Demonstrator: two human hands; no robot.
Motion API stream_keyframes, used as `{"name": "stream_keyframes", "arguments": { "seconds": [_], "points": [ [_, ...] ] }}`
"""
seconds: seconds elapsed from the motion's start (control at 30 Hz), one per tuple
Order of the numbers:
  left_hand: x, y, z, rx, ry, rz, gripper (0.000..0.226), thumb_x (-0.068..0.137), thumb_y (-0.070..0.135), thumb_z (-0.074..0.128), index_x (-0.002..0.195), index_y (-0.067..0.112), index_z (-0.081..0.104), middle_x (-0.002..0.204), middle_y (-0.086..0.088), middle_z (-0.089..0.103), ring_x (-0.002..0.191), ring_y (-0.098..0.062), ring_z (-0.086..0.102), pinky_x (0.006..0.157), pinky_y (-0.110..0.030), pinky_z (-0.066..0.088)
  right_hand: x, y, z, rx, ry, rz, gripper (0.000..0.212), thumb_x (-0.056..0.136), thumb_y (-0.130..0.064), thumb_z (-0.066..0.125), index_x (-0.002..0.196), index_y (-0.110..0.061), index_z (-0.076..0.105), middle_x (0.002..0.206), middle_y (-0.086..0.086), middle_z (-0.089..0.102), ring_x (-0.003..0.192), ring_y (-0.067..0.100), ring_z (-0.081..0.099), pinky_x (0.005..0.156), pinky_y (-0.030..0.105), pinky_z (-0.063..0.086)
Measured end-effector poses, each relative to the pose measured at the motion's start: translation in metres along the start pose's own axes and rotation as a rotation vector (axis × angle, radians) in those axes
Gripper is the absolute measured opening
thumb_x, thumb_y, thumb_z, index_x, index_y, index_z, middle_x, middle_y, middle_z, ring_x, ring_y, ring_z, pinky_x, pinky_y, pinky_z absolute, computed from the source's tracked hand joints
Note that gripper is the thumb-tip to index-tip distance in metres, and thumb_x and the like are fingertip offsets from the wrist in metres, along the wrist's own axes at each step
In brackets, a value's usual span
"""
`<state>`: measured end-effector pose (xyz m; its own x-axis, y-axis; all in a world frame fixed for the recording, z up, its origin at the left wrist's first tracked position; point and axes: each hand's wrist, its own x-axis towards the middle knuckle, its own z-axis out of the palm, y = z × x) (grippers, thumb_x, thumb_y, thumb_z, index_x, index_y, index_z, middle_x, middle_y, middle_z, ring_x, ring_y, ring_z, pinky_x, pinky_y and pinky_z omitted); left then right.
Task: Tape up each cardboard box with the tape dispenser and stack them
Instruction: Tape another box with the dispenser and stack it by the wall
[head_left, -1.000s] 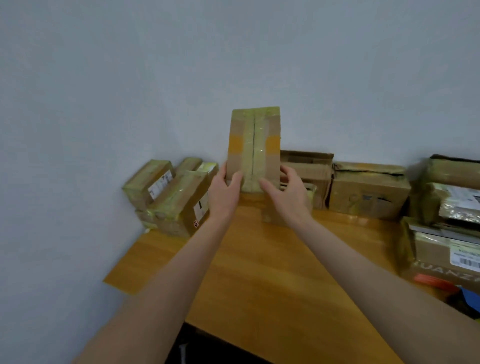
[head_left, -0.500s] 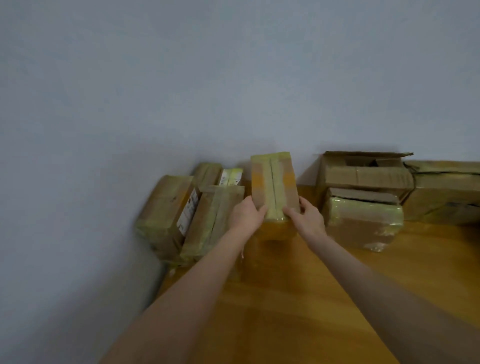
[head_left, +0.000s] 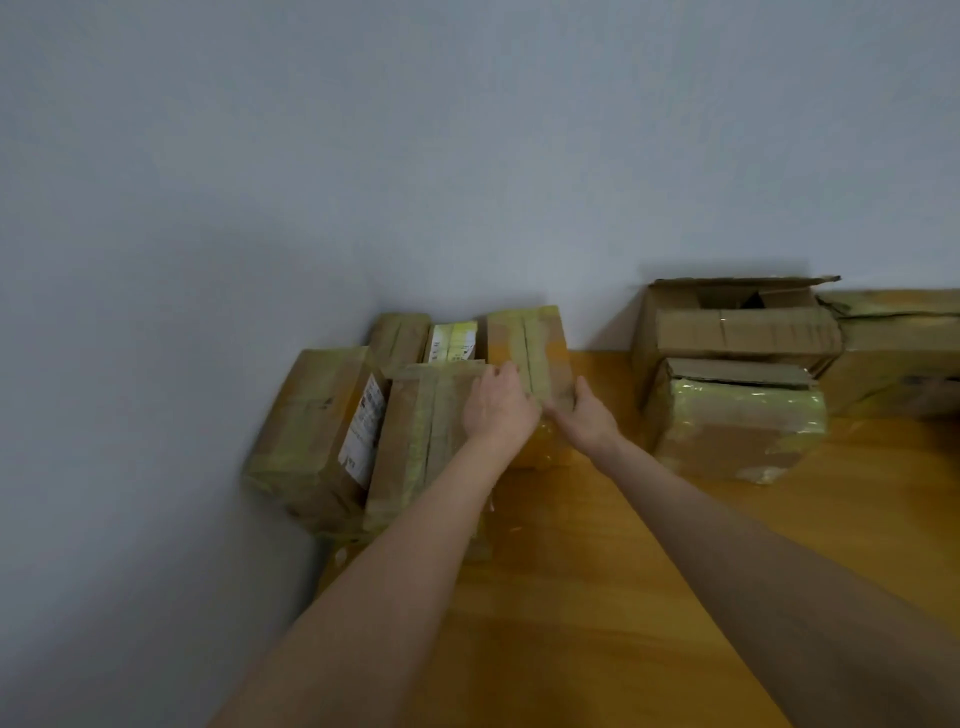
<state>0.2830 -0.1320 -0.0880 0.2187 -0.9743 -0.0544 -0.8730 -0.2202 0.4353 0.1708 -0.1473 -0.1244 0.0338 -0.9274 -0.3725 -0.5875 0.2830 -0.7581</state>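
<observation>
A narrow taped cardboard box (head_left: 530, 343) stands against the wall on the wooden table (head_left: 597, 571), at the right end of a row of taped boxes. My left hand (head_left: 496, 408) grips its near left edge and my right hand (head_left: 589, 415) grips its near right edge. Directly left of it lie a taped box with a seam down its top (head_left: 423, 441) and a box with a white label on its side (head_left: 311, 431). Two smaller taped boxes (head_left: 426, 338) sit behind those. No tape dispenser is in view.
To the right, an untaped box with raised flaps (head_left: 727, 322) stands at the wall, a tape-wrapped box (head_left: 737, 421) in front of it, and another box (head_left: 898, 353) at the frame's right edge. The wall closes off the left and back. Bare table lies near me.
The box I hold came down from mid-air and moved left, into place at the right end of the row by the wall. Both hands stayed on it. My view turned left.
</observation>
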Motion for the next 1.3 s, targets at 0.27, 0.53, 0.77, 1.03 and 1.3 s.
{"name": "stream_keyframes", "arguments": {
  "seconds": [0.27, 0.53, 0.77, 1.03, 1.3],
  "points": [
    [-0.018, 0.069, 0.026, -0.045, -0.033, 0.134, 0.041, 0.096, 0.023, 0.049, 0.136, 0.021, 0.046, 0.136, -0.003, 0.046, 0.124, -0.023, 0.045, 0.095, -0.039, 0.043, -0.044, 0.021, -0.077, -0.202, 0.422, -0.163, 0.047, 0.094, -0.022, 0.056, 0.139, -0.019, 0.045, 0.137, 0.007, 0.045, 0.118, 0.026, 0.053, 0.098, 0.038, 0.047],
    [-0.048, 0.166, 0.073, -0.086, -0.051, 0.289, 0.041, 0.094, 0.023, 0.056, 0.134, 0.021, 0.047, 0.132, -0.002, 0.048, 0.12, -0.021, 0.048, 0.09, -0.035, 0.049, -0.069, 0.087, -0.174, -0.278, 0.493, 0.047, 0.053, 0.093, -0.023, 0.058, 0.142, -0.021, 0.039, 0.145, 0.009, 0.037, 0.13, 0.029, 0.04, 0.105, 0.041, 0.041],
    [-0.08, 0.275, 0.125, -0.035, -0.057, 0.33, 0.042, 0.094, 0.025, 0.055, 0.134, 0.02, 0.046, 0.133, -0.003, 0.046, 0.12, -0.022, 0.047, 0.083, -0.036, 0.047, -0.08, 0.159, -0.269, -0.274, 0.51, 0.019, 0.052, 0.093, -0.027, 0.059, 0.141, -0.021, 0.04, 0.143, 0.009, 0.038, 0.13, 0.029, 0.038, 0.103, 0.041, 0.04],
    [-0.13, 0.401, 0.185, -0.037, -0.085, 0.24, 0.044, 0.095, 0.024, 0.052, 0.138, 0.019, 0.044, 0.137, -0.004, 0.045, 0.122, -0.022, 0.047, 0.088, -0.036, 0.05, -0.105, 0.256, -0.397, -0.277, 0.463, -0.05, 0.049, 0.093, -0.025, 0.057, 0.14, -0.019, 0.042, 0.138, 0.009, 0.042, 0.126, 0.027, 0.041, 0.1, 0.04, 0.044],
    [-0.133, 0.477, 0.227, -0.239, -0.186, 0.225, 0.054, 0.092, 0.026, 0.057, 0.142, 0.017, 0.039, 0.138, -0.004, 0.046, 0.12, -0.02, 0.051, 0.081, -0.026, 0.04, -0.096, 0.318, -0.493, -0.115, 0.792, 0.061, 0.053, 0.091, -0.024, 0.061, 0.139, -0.017, 0.041, 0.137, 0.014, 0.039, 0.125, 0.029, 0.041, 0.099, 0.04, 0.041]
  ]
}}
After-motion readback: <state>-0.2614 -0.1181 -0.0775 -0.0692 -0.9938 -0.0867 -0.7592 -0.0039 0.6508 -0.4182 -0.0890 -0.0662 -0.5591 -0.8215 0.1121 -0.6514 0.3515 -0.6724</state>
